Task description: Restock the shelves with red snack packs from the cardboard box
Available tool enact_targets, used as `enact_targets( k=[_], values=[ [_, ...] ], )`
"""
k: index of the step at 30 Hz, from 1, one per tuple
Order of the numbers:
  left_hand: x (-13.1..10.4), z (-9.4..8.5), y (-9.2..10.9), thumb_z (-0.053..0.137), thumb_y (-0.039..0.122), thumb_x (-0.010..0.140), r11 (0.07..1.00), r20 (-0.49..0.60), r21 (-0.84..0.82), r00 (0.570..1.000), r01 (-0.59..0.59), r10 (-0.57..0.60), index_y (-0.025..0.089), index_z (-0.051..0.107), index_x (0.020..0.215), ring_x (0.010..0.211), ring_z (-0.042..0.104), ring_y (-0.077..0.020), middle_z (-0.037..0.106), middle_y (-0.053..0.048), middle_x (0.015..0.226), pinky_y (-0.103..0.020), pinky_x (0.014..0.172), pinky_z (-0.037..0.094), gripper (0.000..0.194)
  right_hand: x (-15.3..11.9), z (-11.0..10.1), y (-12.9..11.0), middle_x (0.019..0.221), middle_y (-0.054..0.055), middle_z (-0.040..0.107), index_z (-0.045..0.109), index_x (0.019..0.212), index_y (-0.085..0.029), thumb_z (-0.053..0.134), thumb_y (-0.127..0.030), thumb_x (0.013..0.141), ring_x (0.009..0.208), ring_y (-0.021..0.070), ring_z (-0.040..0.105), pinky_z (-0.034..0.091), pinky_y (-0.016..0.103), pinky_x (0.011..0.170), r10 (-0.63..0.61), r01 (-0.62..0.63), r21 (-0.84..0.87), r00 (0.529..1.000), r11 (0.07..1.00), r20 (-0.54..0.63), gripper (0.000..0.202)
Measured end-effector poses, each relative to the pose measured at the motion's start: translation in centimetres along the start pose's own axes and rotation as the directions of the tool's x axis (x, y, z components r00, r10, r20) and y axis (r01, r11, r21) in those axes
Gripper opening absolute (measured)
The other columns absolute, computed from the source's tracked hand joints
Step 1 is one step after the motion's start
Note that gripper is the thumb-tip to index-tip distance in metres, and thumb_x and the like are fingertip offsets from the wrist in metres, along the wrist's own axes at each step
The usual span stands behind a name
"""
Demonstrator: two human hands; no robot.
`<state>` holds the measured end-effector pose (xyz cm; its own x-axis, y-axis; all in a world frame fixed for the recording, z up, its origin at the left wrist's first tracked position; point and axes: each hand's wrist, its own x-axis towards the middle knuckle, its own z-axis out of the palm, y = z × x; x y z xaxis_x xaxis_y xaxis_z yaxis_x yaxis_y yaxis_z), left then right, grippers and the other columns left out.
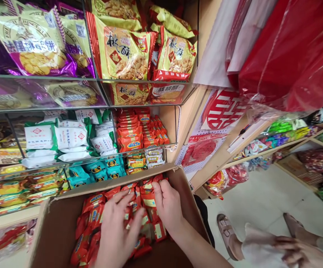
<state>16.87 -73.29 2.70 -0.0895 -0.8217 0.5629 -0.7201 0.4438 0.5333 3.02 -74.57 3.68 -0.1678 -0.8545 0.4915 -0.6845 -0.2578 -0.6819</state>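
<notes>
Both hands are inside an open cardboard box [55, 223] that holds many small red snack packets [94, 214]. My right hand [168, 203] is closed, its fingertips pinching a red snack packet [148, 186] near the box's far wall. My left hand [119, 227] hovers over the packets on the left with its fingers spread and slightly blurred. No packet shows in its grasp, though the palm side is partly hidden. Similar orange-red packets [132, 136] stand stacked in a shelf compartment just beyond the box.
Clear-fronted shelves [66, 91] hold purple biscuit bags [35, 48], yellow-red bags [125, 52], white-green packets [69, 136] and teal packets [97, 171]. Red plastic bags [286, 56] hang at upper right. Another person's sandalled foot [228, 234] and hand [295, 249] appear at lower right.
</notes>
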Motion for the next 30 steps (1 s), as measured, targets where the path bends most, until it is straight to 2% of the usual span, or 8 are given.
enact_targets(
  k=[3,6,8,12,16,22,27,30],
  values=[
    [-0.9,1.0,0.3,0.059,0.018,0.071,0.983,0.098,0.026,0.979,-0.179,0.176,0.02,0.03,0.13,0.11,0.045,-0.0271,0.048,-0.014,0.12,-0.041,0.086,0.042,0.066,-0.1,-0.1,-0.9,0.05,-0.002,0.044,0.039,0.061,-0.019,0.032,-0.033,0.091,0.044,0.0091,0.04,0.029,0.021,0.045,-0.064,0.065,-0.026,0.997,0.998,0.032,0.033],
    [-1.4,1.7,0.4,0.056,0.016,0.072,0.973,0.051,-0.228,0.999,0.021,-0.01,0.027,0.024,0.132,0.103,0.053,-0.0244,0.053,-0.011,0.114,-0.039,0.079,0.048,0.069,-0.5,-0.5,-1.9,0.051,-0.002,0.046,0.041,0.061,-0.019,0.034,-0.034,0.09,0.047,0.0097,0.044,0.031,0.021,0.047,-0.009,-0.003,0.114,0.994,0.993,0.106,0.034],
    [-1.3,1.6,0.8,0.06,0.02,0.071,0.846,0.091,-0.478,0.971,0.237,-0.22,0.029,0.02,0.133,0.101,0.056,-0.0226,0.054,-0.009,0.114,-0.036,0.078,0.051,0.074,-0.6,-1.0,-1.9,0.058,-0.001,0.05,0.046,0.066,-0.019,0.036,-0.035,0.089,0.054,0.0106,0.049,0.036,0.021,0.052,0.105,-0.136,0.244,0.985,0.96,0.135,0.03],
    [-0.1,0.2,2.9,0.069,0.027,0.064,0.518,0.243,-0.698,0.844,0.494,-0.478,0.029,0.025,0.132,0.102,0.058,-0.0217,0.058,-0.005,0.114,-0.029,0.079,0.052,0.082,-0.6,-1.5,-0.7,0.083,0.004,0.056,0.05,0.091,-0.018,0.044,-0.04,0.085,0.077,0.0147,0.054,0.043,0.025,0.069,0.328,-0.414,0.465,0.909,0.782,0.257,0.024],
    [0.6,-0.6,4.6,0.073,0.032,0.06,0.292,0.35,-0.739,0.717,0.607,-0.603,0.033,0.036,0.128,0.108,0.054,-0.0185,0.055,0.0,0.122,-0.02,0.082,0.048,0.078,-1.1,-0.8,-0.2,0.073,0.0,0.052,0.052,0.086,-0.018,0.047,-0.042,0.083,0.07,0.0128,0.053,0.044,0.025,0.066,0.295,-0.567,0.618,0.82,0.545,0.491,0.025],
    [0.7,-0.6,3.5,0.073,0.032,0.06,-0.055,0.532,-0.736,0.526,0.675,-0.663,0.024,0.054,0.114,0.086,0.064,-0.0179,0.068,-0.002,0.09,-0.022,0.068,0.052,0.058,-1.2,-0.7,-0.1,0.07,-0.002,0.05,0.053,0.085,-0.017,0.052,-0.037,0.081,0.065,0.0108,0.049,0.041,0.023,0.063,0.294,-0.531,0.617,0.844,0.581,0.449,0.02],
    [0.7,-0.7,2.4,0.075,0.031,0.058,-0.065,0.553,-0.722,0.517,0.689,-0.654,0.025,0.059,0.105,0.081,0.063,-0.0128,0.068,0.002,0.082,-0.017,0.066,0.051,0.05,-1.1,-0.7,0.0,0.076,0.001,0.057,0.055,0.083,-0.016,0.053,-0.032,0.08,0.072,0.0137,0.053,0.043,0.026,0.068,0.237,-0.486,0.616,0.864,0.62,0.444,0.016],
    [0.7,-0.7,1.7,0.076,0.032,0.057,-0.049,0.543,-0.727,0.529,0.685,-0.652,0.023,0.063,0.095,0.084,0.062,-0.0126,0.068,0.003,0.082,-0.016,0.07,0.05,0.041,-1.4,-0.3,-0.1,0.084,0.002,0.06,0.052,0.092,-0.018,0.06,-0.028,0.074,0.076,0.0147,0.056,0.044,0.027,0.07,0.221,-0.498,0.665,0.86,0.556,0.46,0.023]
  ],
)
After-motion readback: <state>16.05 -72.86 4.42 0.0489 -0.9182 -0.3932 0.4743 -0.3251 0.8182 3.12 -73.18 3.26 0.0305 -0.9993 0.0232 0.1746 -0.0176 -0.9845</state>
